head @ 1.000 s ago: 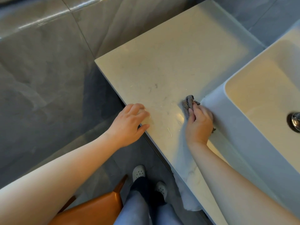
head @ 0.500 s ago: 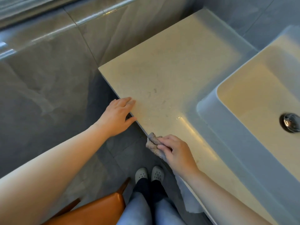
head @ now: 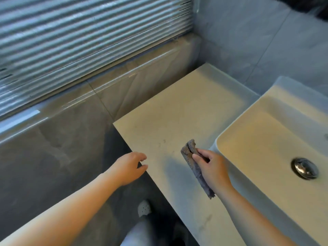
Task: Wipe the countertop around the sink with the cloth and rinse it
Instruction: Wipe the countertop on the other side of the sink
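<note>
The pale stone countertop runs from the lower middle to the far wall, with faint dark specks on it. My right hand grips a folded grey cloth over the counter, just left of the white basin; one end of the cloth hangs down below the hand. My left hand hovers at the counter's left front edge, fingers loosely curled and holding nothing. The basin's metal drain shows at the right.
A grey tiled wall with a ledge and ribbed blinds stands to the left and behind. Grey tiles back the counter. Below the edge are my leg and a light shoe on the dark floor.
My right hand has carried the cloth from the counter's front edge back onto the surface beside the basin. My left hand has come off the edge. The view has tilted up, showing the blinds.
</note>
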`<action>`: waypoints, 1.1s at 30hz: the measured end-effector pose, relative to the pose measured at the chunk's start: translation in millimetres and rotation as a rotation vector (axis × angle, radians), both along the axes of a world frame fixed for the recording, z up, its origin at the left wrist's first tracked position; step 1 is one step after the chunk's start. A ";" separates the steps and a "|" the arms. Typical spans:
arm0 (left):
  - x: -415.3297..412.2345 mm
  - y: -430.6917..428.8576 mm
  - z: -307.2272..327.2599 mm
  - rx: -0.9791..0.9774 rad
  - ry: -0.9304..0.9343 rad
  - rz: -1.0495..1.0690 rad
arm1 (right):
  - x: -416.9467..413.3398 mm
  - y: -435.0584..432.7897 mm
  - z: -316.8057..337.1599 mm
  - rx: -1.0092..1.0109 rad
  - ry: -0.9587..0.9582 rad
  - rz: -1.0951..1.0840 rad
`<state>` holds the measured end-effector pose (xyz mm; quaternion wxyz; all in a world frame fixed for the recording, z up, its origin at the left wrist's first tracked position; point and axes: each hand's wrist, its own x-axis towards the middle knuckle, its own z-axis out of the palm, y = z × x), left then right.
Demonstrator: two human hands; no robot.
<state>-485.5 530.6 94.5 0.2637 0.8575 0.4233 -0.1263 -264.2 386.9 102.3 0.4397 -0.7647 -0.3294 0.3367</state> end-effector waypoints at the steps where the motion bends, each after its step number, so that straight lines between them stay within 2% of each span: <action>1: 4.1 7.9 1.2 -0.005 -0.009 -0.009 | 3.3 7.0 3.0 0.004 -0.009 -0.003; 9: 36.4 111.1 0.8 0.003 -0.066 -0.116 | 15.1 72.6 8.7 0.008 -0.077 -0.177; 16: 62.5 219.8 1.7 0.023 -0.126 -0.304 | 17.5 148.0 9.3 -0.010 -0.101 -0.461; 21: 88.5 252.3 -6.3 0.027 -0.169 -0.364 | 26.4 171.1 7.0 -0.041 -0.106 -0.590; 26: 128.2 277.1 -14.1 0.028 -0.217 -0.366 | 53.3 194.8 5.3 -0.030 -0.135 -0.618; 33: 191.9 299.2 -35.2 0.035 -0.249 -0.295 | 128.2 247.1 -4.2 -0.045 -0.284 -0.599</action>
